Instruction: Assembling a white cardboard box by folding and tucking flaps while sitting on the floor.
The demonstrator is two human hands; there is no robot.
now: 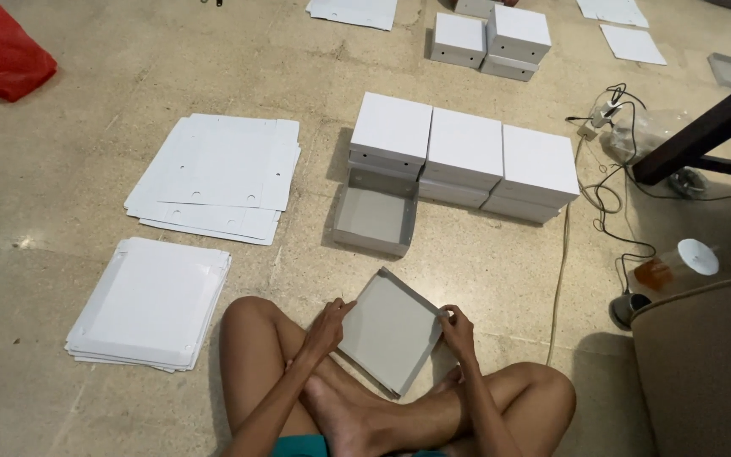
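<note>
I sit cross-legged on the floor with a shallow grey cardboard tray [389,332] resting over my legs. My left hand [329,326] grips its left edge. My right hand [457,328] pinches its right corner. Just beyond it an open grey box base [376,214] lies on the floor. Behind that stand three stacks of closed white boxes [464,152].
Two piles of flat white cardboard blanks [217,176] [152,302] lie at the left. More white boxes [491,38] stand at the back. A red bag [0,49] is at the far left. Cables [604,196], a plastic jar [677,265], a dark furniture leg [700,131] and a brown cushion [708,364] are at the right.
</note>
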